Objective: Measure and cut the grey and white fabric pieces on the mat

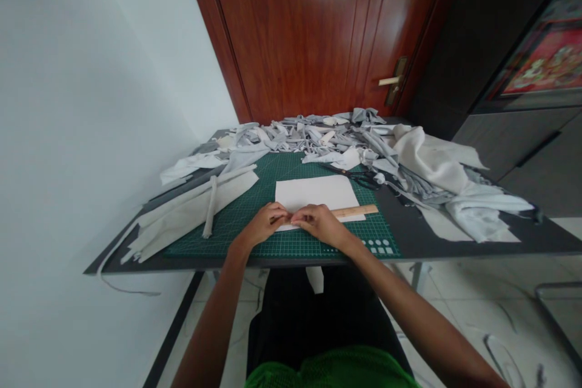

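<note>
A white rectangular piece of fabric (317,191) lies flat on a green cutting mat (254,218). A wooden ruler (357,211) lies along the fabric's near edge. My left hand (264,224) rests at the ruler's left end, fingers curled and pressed down on it. My right hand (318,223) sits just beside it, fingers bent and pressing on the ruler and the fabric's edge. The two hands nearly touch. Whether either hand pinches anything small is hidden.
Black scissors (359,177) lie on the mat behind the fabric. Grey and white fabric scraps (313,133) are heaped at the table's back. Long strips (195,209) lie on the left, crumpled cloth (445,176) on the right. A brown door (318,30) stands behind the dark table (422,236).
</note>
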Tool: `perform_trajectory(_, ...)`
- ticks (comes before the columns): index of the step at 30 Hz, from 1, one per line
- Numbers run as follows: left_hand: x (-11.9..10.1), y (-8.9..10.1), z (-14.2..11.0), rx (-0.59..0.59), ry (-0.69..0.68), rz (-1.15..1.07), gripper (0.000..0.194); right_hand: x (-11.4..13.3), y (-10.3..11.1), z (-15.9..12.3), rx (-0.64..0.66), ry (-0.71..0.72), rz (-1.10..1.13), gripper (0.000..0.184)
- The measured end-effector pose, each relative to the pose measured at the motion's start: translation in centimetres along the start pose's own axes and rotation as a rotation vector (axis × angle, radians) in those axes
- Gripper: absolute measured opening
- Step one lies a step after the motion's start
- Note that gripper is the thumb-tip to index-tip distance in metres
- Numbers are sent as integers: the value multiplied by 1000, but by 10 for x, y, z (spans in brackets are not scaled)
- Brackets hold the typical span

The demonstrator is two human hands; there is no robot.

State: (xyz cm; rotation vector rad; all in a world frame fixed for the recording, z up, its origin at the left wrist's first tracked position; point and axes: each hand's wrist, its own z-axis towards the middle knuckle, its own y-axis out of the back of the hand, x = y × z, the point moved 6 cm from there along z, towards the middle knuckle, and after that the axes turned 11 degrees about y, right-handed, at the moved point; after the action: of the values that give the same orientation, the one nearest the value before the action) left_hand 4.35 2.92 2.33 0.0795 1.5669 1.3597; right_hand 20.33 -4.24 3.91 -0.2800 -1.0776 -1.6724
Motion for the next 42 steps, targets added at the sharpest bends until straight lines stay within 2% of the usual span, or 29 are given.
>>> perform_trajectory(2,2,0,1,29,-15,-1,22,1,-17,11,61,-5,31,7)
perform_trajectory(4,5,1,2,42,-27,-1,22,-2,-25,16,80,-11,31,8)
perform_trajectory(11,13,8,0,84,-53,-69,28,-6,-33,19,23,-39,-35,6)
perform_trajectory(17,23,13,3,61,28,-173,19,-1,-42,22,-15,-84,-83,7)
perform_trajectory(28,25,16,4,80,117,-160,22,-3,-49,22,-21,-91,-93,9)
perform_trajectory(42,21,17,4,62,66,-102,28,0,-51,24,71,-42,-230,11)
